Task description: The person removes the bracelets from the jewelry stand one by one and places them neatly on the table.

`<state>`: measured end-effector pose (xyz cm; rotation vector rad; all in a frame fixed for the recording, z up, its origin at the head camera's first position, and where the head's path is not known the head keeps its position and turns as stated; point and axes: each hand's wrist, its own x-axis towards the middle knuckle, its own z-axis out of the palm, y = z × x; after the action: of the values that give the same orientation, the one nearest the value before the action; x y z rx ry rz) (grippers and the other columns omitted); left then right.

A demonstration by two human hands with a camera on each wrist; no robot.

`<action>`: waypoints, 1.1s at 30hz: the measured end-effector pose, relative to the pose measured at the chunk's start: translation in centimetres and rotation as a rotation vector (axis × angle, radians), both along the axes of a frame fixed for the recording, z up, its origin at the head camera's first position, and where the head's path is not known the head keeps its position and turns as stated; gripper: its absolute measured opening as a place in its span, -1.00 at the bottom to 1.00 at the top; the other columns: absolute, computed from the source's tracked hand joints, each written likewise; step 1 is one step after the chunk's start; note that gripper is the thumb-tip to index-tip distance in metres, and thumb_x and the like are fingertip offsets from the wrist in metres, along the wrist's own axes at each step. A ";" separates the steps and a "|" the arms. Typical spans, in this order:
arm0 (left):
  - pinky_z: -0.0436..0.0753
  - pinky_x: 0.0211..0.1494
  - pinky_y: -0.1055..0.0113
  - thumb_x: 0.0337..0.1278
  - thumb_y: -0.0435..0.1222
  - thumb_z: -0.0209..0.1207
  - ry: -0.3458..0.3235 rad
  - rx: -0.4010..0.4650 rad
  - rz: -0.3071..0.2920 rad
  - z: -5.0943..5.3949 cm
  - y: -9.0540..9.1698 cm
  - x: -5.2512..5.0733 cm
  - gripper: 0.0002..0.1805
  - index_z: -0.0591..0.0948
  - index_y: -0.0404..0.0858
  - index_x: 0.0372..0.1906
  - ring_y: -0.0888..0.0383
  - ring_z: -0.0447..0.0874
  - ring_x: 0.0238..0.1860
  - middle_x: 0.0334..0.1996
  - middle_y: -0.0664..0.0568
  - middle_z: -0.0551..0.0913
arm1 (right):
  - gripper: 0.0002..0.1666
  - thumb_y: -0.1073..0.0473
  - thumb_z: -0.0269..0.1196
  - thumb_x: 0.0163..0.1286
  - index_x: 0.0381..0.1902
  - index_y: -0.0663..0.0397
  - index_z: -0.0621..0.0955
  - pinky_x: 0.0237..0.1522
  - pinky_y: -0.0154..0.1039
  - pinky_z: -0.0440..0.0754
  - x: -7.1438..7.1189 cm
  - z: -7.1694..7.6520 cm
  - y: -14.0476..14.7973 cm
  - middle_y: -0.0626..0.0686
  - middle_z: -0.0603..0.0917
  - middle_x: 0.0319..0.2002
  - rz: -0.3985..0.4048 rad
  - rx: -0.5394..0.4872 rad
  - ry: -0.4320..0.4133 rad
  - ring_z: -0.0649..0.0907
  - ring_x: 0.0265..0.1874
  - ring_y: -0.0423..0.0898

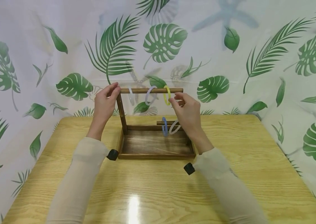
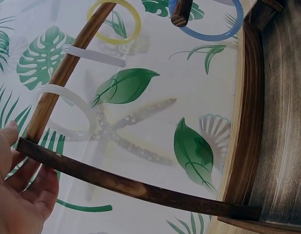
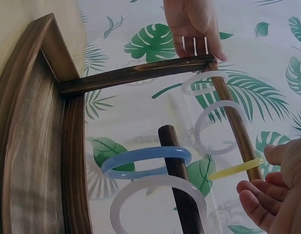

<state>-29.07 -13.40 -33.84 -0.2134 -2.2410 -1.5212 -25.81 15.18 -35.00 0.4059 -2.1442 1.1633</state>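
My left hand (image 1: 105,101) grips the top left corner of the wooden stand (image 1: 121,112), thumb on one side and fingers on the other. On the upper rod (image 1: 141,91) hang a clear ring (image 1: 131,96), a pale lilac ring (image 1: 146,99) and, near the free right end, a yellow ring (image 1: 165,99). My right hand (image 1: 187,113) is at that end, its thumb beside the yellow ring (image 3: 233,169) and its fingers loosely bent; contact is hard to tell. Lower down, a blue ring (image 3: 141,155) and a whitish ring (image 3: 122,195) hang on the short rod (image 3: 177,168).
The stand's shallow tray base (image 1: 155,156) rests on a light wood table (image 1: 152,186). Behind it hangs a white backdrop (image 1: 191,46) printed with green leaves. A dark block-shaped piece (image 1: 112,154) shows at my left sleeve, another (image 1: 189,168) at the right.
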 end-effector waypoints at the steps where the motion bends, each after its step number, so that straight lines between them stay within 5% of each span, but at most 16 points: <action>1: 0.58 0.19 0.17 0.55 -0.12 0.16 -0.003 -0.001 0.003 0.0 0.0 0.0 -0.55 0.62 -0.29 0.32 0.00 0.63 0.09 0.12 -0.16 0.71 | -0.63 0.19 0.42 0.42 0.02 0.40 0.71 -0.28 -0.05 0.76 -0.1 0.0 -0.2 0.26 0.78 -0.17 -0.005 -0.003 -0.012 0.77 -0.35 0.10; 20: 0.59 0.24 0.14 0.53 -0.09 0.18 -0.031 0.030 -0.004 -0.2 -0.3 -0.3 -0.58 0.68 -0.26 0.27 0.00 0.65 0.15 0.11 -0.14 0.73 | -0.71 0.19 0.44 0.40 -0.12 0.37 0.74 -0.31 -0.04 0.73 -1.0 -0.5 -2.2 0.24 0.79 -0.24 -0.079 -0.035 -0.027 0.75 -0.39 0.08; 33: 0.46 0.43 0.19 0.50 -0.06 0.21 -0.096 0.086 -0.027 -0.4 -0.7 -0.6 -0.54 0.69 -0.30 0.24 0.06 0.53 0.35 0.19 -0.08 0.70 | -0.74 0.19 0.36 0.48 -0.14 0.35 0.75 -0.56 -0.47 0.50 -1.2 -0.6 -2.7 0.18 0.79 -0.32 -0.061 -0.063 -0.042 0.74 -0.51 -0.02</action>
<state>-29.68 -14.14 -34.26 -0.1483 -2.2481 -1.6706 -26.98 12.46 -35.64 0.2879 -2.1345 1.2117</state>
